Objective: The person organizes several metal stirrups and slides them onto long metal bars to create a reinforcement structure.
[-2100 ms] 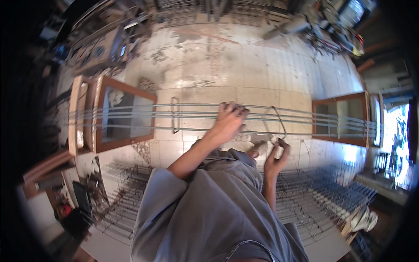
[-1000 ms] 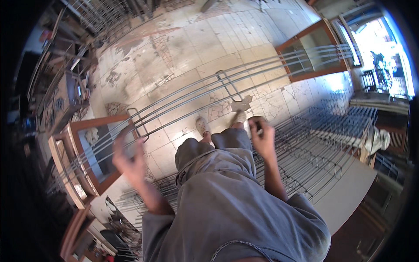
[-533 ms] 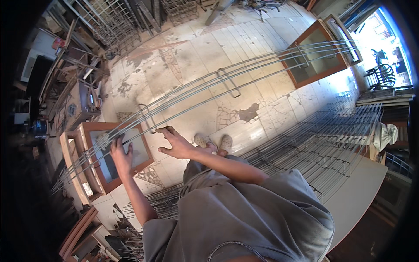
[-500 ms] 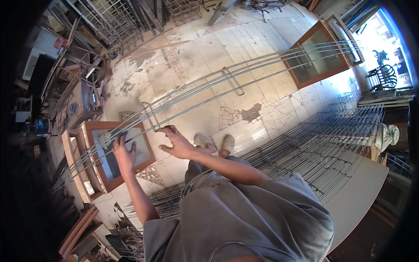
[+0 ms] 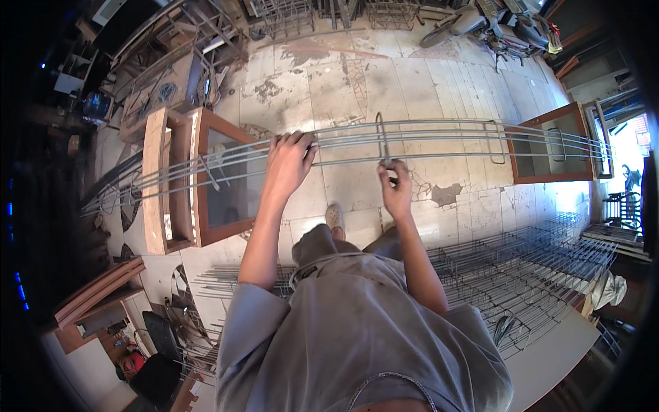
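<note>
Several long steel rods stretch side by side across the view, resting at both ends on wooden frames with glass panes. My left hand is on the rods left of the middle, with its fingers curled over them. A bent-wire stirrup stands across the rods to the right of that hand. My right hand pinches this stirrup at its near end, just below the nearest rod. More stirrups hang on the rods, one wire stirrup further right and one wire stirrup over the left frame.
The left wooden frame and the right wooden frame bear the rods. Welded wire cages lie on a table at my right side. A motorcycle stands far right. Cracked tiles cover the floor between the frames.
My view has turned, and I stand closer to the middle of the rods. The left hand has come down onto the rods. The right hand, open and empty before, now grips a stirrup.
</note>
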The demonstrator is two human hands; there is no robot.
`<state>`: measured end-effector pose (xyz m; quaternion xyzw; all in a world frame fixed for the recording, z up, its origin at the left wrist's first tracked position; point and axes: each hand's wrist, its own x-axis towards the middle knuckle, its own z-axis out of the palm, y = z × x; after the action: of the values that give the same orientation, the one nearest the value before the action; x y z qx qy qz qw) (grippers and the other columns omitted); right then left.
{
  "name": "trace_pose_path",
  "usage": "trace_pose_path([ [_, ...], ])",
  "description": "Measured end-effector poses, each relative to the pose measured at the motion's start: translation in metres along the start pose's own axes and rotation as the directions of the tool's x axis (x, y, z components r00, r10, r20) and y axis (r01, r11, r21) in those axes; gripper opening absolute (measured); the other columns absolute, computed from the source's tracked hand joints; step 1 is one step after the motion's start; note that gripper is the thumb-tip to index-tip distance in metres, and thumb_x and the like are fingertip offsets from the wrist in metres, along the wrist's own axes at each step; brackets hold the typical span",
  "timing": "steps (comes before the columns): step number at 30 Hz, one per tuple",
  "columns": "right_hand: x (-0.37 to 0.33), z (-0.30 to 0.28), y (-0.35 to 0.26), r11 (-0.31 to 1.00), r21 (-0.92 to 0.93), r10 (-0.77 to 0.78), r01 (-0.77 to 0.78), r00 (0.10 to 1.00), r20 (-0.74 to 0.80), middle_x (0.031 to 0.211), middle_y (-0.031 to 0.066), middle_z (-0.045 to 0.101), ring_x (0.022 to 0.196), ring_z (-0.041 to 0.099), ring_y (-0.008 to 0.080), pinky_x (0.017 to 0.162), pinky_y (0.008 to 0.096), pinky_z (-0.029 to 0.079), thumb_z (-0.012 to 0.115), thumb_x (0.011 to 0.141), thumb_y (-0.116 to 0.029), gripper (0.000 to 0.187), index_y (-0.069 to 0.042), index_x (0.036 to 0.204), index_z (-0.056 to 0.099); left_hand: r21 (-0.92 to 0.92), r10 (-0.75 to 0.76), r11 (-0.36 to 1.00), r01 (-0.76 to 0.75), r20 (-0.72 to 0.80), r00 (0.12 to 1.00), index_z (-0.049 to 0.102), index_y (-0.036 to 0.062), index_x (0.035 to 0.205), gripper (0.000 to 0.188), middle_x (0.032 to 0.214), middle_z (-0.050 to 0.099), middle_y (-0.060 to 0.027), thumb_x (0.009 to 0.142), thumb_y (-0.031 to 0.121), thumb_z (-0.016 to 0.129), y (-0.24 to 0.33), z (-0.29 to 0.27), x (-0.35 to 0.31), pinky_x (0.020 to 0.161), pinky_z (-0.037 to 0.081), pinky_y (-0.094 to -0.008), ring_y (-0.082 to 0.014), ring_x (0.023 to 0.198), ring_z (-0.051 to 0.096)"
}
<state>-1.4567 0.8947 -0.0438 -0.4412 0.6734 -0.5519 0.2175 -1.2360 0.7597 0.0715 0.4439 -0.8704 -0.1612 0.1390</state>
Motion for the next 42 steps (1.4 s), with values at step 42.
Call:
trace_pose_path([
  [42, 0.021, -0.007, -0.144, 0.811, -0.568, -0.242, 0.137, 0.964, -0.113, 0.119, 0.0146, 0.061, 0.101, 0.060, 0.0252, 0.072, 0.0344, 0.051, 0.063, 0.095, -0.022, 0.028, -0.004, 0.117, 0.063, 0.030, 0.224, 0.973, -0.228, 0.104, 0.969, 0.046, -0.0008, 0.137, 0.079, 0.119, 0.064, -0.0203, 0.070, 0.020, 0.082, -0.024, 0.003, 0.008, 0.110, 0.031, -0.0498, -0.0318, 0.118, 0.059],
])
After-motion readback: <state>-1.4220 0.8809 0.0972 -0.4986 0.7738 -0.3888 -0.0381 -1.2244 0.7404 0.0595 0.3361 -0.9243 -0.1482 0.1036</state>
